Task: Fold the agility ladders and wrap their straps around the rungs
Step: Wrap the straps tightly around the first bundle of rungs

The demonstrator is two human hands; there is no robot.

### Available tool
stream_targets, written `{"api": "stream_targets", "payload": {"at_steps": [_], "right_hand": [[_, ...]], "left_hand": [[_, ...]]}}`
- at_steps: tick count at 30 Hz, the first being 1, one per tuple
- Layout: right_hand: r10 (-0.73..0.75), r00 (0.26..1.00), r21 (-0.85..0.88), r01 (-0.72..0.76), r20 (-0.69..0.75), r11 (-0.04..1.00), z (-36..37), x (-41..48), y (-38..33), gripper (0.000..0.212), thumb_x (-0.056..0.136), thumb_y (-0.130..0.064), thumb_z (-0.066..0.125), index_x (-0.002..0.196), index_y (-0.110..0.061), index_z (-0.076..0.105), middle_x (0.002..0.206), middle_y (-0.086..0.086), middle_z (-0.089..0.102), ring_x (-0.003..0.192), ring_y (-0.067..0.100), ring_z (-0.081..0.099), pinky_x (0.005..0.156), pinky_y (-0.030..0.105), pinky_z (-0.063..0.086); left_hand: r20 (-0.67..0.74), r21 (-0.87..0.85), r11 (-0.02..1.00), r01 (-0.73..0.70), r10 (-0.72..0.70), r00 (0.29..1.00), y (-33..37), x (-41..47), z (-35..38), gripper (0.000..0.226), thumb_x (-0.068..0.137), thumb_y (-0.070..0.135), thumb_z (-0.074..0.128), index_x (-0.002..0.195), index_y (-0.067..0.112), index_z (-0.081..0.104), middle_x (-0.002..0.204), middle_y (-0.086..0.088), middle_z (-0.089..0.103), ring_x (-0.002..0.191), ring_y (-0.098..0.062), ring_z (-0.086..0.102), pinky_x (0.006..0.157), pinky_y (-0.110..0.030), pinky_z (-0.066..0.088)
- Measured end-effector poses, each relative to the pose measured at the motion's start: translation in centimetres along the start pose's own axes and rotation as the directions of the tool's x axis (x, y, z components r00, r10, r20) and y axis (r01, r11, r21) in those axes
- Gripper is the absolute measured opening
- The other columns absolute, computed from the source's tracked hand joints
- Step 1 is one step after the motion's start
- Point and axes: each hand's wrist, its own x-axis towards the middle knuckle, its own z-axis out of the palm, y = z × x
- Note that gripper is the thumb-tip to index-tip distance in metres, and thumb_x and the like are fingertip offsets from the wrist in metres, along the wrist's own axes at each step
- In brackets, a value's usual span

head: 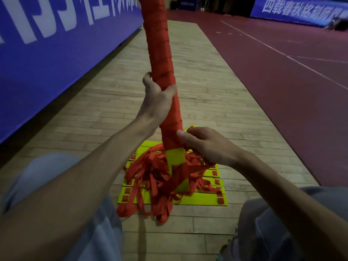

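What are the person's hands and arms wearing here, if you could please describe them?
Both are bare. The left hand and right hand have no gloves, and neither wrist shows a watch or band. The left forearm and right forearm are uncovered as far as the frame shows; no sleeve edge is visible.

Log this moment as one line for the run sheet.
left hand: grips wrapped bundle mid-length | right hand: grips bundle's lower end | bundle: near-upright, yellow tip bare | floor: second ladder under loose straps
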Motion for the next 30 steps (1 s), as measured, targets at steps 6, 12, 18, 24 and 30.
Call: {"api": "stream_targets", "payload": {"at_steps": [6, 12, 18, 24, 30], "right_hand": [[0.034, 0.979, -0.496, -0.133, -0.203, 0.858, 3.0, -1.8, -1.3, 0.078, 0.062, -0.090, 0.055, 0.087, -0.018, 0.041, 0.086, 0.002, 0.064, 0.080, 0.027, 0.062, 0.064, 0.035, 0.034], [0.055, 0.967, -0.302, -0.131, -0.249, 0.944, 4.6, -0.7, -0.7, 0.048, 0.074, -0.058, 0.068, 0.090, -0.015, 0.056, 0.082, 0.002, 0.062, 0.080, 0.026, 0.064, 0.067, 0.036, 0.049], [0.038, 0.992, 0.491, 0.028, -0.124, 0.870, 1.9, -1.1, -1.3, 0.022, 0.069, -0.038, 0.067, 0.068, -0.017, 0.061, 0.061, -0.005, 0.058, 0.057, 0.010, 0.054, 0.059, 0.029, 0.043], [-0.050, 0.997, 0.596, 0.071, -0.051, 0.800, 2.3, -2.5, -1.6, 0.030, 0.083, -0.034, 0.063, 0.064, -0.012, 0.054, 0.051, -0.004, 0.055, 0.052, -0.001, 0.051, 0.054, 0.018, 0.043], [-0.107, 0.994, 0.549, 0.086, 0.005, 0.831, 1.7, -1.7, -1.3, 0.083, 0.079, -0.081, 0.044, 0.079, 0.001, 0.058, 0.073, 0.019, 0.065, 0.071, 0.014, 0.057, 0.071, 0.042, 0.054]], "left_hand": [[-0.010, -0.215, 0.963, 0.162, -0.168, 0.986, -0.7, 0.2, 0.6, 0.028, 0.089, 0.008, 0.068, 0.115, 0.004, 0.059, 0.093, -0.004, 0.065, 0.080, -0.016, 0.063, 0.075, -0.036, 0.058], [-0.002, -0.330, 0.899, 0.288, -0.305, 0.952, -1.6, -0.2, 0.4, 0.050, 0.081, 0.002, 0.076, 0.126, 0.003, 0.054, 0.101, -0.006, 0.066, 0.076, -0.016, 0.065, 0.065, -0.033, 0.059], [0.133, -0.474, 0.801, 0.364, -0.344, 0.930, -0.1, -0.8, 0.3, 0.033, 0.085, 0.032, 0.073, 0.110, 0.011, 0.065, 0.089, -0.003, 0.064, 0.082, -0.018, 0.062, 0.084, -0.039, 0.056], [0.527, -0.717, 0.381, 0.584, -0.252, 0.812, 0.1, -2.4, 1.6, 0.038, 0.082, 0.033, 0.067, 0.106, 0.007, 0.056, 0.090, -0.013, 0.063, 0.081, -0.027, 0.069, 0.077, -0.037, 0.060], [0.536, -0.649, 0.449, 0.614, -0.303, 0.788, 1.6, -1.7, 0.2, 0.007, 0.087, 0.013, 0.059, 0.087, 0.010, 0.053, 0.069, -0.001, 0.059, 0.049, -0.008, 0.061, 0.045, -0.019, 0.052]]}}
